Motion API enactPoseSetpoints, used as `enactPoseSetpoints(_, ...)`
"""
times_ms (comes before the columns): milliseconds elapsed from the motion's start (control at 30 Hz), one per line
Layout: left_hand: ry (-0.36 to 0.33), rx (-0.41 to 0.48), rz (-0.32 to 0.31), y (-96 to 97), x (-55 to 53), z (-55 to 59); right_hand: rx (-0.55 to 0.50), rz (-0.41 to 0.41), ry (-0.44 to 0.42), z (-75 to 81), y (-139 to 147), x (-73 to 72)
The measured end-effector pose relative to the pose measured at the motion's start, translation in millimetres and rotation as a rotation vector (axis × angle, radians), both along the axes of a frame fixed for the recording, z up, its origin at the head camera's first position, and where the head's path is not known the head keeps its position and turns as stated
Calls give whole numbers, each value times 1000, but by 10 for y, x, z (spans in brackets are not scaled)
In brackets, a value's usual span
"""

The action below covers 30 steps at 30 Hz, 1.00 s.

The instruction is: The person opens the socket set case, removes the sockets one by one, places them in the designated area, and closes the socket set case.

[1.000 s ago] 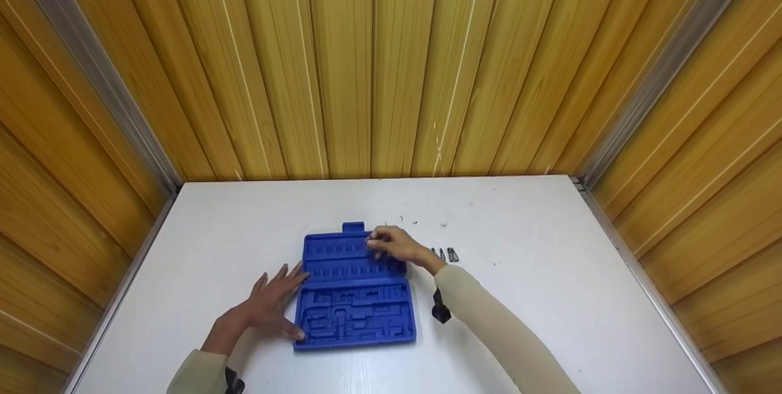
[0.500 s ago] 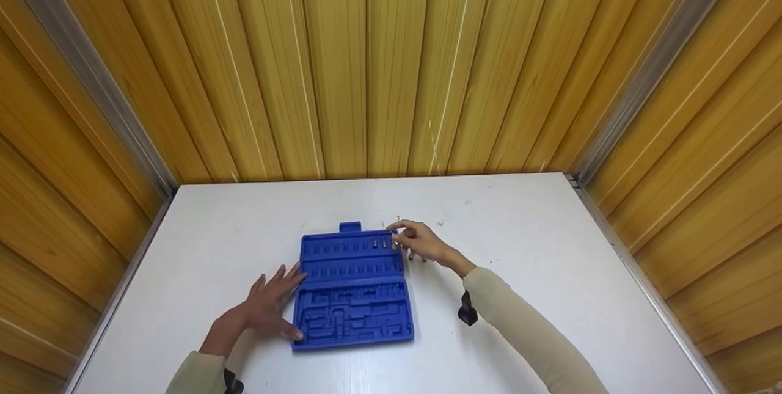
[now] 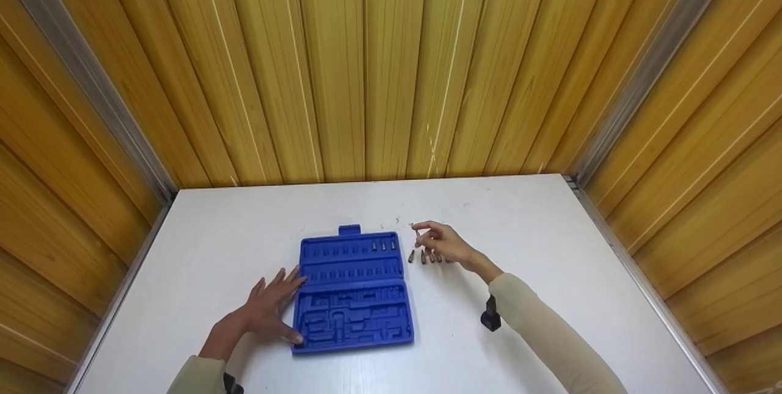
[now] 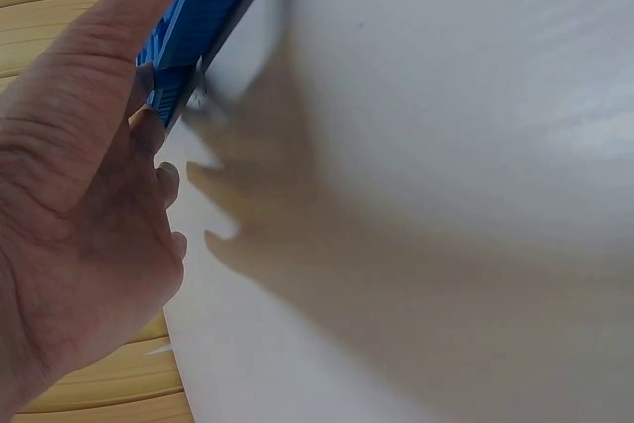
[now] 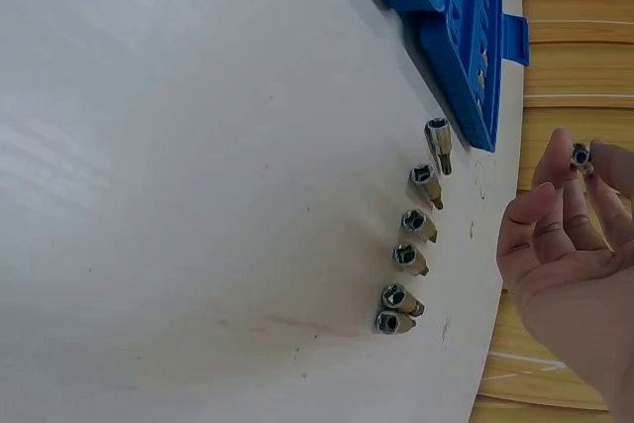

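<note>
A blue plastic bit-set case point(image 3: 352, 287) lies unfolded on the white table, with moulded slots in both halves. Three bit sockets point(image 3: 383, 245) sit at the right end of its top row. My left hand point(image 3: 269, 308) rests along the case's left edge, fingers spread and thumb on the near corner; the left wrist view shows the hand point(image 4: 89, 205) beside the case's side. Right of the case, my right hand point(image 3: 449, 244) pinches a bit socket point(image 5: 581, 156) between thumb and forefinger, above the table. Several more bit sockets point(image 5: 413, 225) lie in a loose row beneath it.
The white table point(image 3: 519, 296) ends at a wood-patterned back wall point(image 3: 366, 76), with similar walls on both sides. A latch tab point(image 3: 349, 230) sticks out from the case's far edge. Small dark specks and marks dot the tabletop.
My right hand has moved from over the case's top row to the right, uncovering three bit sockets in their slots, and now pinches a bit socket above the loose row. My left hand stays put.
</note>
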State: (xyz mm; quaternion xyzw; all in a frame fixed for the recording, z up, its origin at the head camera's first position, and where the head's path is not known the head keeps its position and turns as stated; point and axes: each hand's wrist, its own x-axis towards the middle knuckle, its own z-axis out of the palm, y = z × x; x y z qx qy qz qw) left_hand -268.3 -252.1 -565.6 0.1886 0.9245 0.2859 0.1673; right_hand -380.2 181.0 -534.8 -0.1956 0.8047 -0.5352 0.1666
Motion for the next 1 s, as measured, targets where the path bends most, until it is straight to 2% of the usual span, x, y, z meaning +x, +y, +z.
enactPoseSetpoints(233, 9, 4, -7, -4, 4, -17, 33, -29, -27, 30, 165, 63)
enactPoseSetpoints(400, 11, -4, -9, -10, 1, -22, 31, -31, -23, -5, 312, 66)
enactPoseSetpoints(600, 13, -7, -8, -4, 0, -19, 61, -61, 17, -72, 495, 57)
enactPoseSetpoints(800, 17, 45, -23, -6, 19, -15, 99, -81, 28, -182, 649, 79)
enactPoseSetpoints(1000, 11, 49, -19, -16, 10, -12, 161, -106, 107, -270, 750, 40)
